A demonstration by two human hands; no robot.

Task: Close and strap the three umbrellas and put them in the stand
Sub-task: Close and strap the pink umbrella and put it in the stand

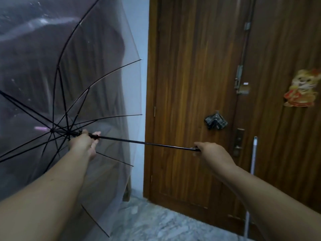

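Observation:
A clear-canopied umbrella (73,70) with black ribs is held open and sideways, filling the left half of the view. Its thin black shaft (144,142) runs from the hub at left toward the right. My left hand (85,142) is closed around the shaft at the runner, just beside the hub. My right hand (211,153) grips the handle end of the shaft, and the handle itself is hidden inside the fist. No other umbrella and no stand is in view.
A brown wooden door (199,84) with bolts and a lock plate fills the right. A small checked cloth item (215,121) hangs on it, and a paper decoration (301,88) sticks at far right. A white pole (251,180) leans there. Marble floor (165,223) lies below.

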